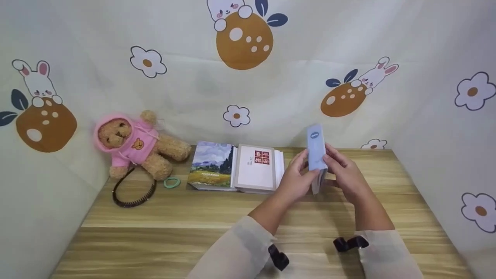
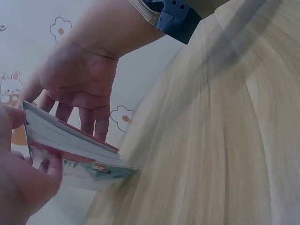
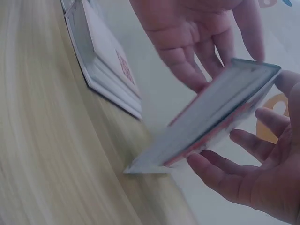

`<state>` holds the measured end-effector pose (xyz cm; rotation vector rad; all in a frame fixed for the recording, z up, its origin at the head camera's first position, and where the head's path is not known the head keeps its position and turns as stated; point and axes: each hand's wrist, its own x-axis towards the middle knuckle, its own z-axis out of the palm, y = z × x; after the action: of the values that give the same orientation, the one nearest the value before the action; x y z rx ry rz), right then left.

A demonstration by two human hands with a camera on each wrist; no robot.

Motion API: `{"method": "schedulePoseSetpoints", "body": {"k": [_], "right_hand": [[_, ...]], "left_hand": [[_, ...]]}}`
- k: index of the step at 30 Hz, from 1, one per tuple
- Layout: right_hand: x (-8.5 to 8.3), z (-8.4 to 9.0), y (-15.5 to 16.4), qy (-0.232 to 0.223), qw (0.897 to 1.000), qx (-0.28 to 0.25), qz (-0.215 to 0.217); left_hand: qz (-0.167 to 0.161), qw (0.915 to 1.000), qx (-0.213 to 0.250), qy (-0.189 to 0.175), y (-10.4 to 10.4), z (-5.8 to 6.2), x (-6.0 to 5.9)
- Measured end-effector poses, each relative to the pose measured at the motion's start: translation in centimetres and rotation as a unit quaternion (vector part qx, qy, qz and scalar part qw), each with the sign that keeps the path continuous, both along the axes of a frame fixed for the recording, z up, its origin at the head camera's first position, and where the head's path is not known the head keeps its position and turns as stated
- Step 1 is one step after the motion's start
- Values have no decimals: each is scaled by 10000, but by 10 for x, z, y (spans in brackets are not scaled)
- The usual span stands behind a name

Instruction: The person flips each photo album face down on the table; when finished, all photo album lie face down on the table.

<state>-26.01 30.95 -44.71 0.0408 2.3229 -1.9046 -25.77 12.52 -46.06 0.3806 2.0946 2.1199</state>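
Both hands hold a photo album (image 1: 316,151) with a light blue spine, upright on the table in front of the back cloth. My left hand (image 1: 296,176) grips its left side, with the thumb against the spine. My right hand (image 1: 347,174) holds the opposite side, thumb near the spine and fingers along the cover. In the left wrist view, the page edges of the album (image 2: 70,138) show between the two covers. From the right wrist, the album (image 3: 215,108) tilts between both hands, with a lower corner at the tabletop.
Left of the hands lie a landscape-cover album (image 1: 211,164) and a white album (image 1: 255,166) with red characters, side by side. Further left are a teddy bear (image 1: 135,143) in a pink hoodie, a black headband (image 1: 133,203) and a green hair tie (image 1: 172,182). Printed cloth (image 1: 186,97) stands behind the table (image 1: 155,240).
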Motion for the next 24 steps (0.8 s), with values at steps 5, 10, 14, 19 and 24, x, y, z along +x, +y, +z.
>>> {"method": "schedulePoseSetpoints", "body": {"k": [5,10,14,19,24], "right_hand": [[-2,-6,4,-78,9998,154,70],[-2,-4,6,-111,9998,146,79],[0,1,11,28,9987,510,-82],[0,6,22,499,9937,913,-427],[0,8,34,765,9906,1011,-522]], "left_hand": [[-43,9992,-396,-52,-1,-10,-2],[-209,9985,-461,211,-3,-16,-3],[-322,9958,-658,554,-2,-20,-2],[-451,9909,-1039,722,4,-29,-5],[-553,9699,-2172,957,8,-39,-10]]}}
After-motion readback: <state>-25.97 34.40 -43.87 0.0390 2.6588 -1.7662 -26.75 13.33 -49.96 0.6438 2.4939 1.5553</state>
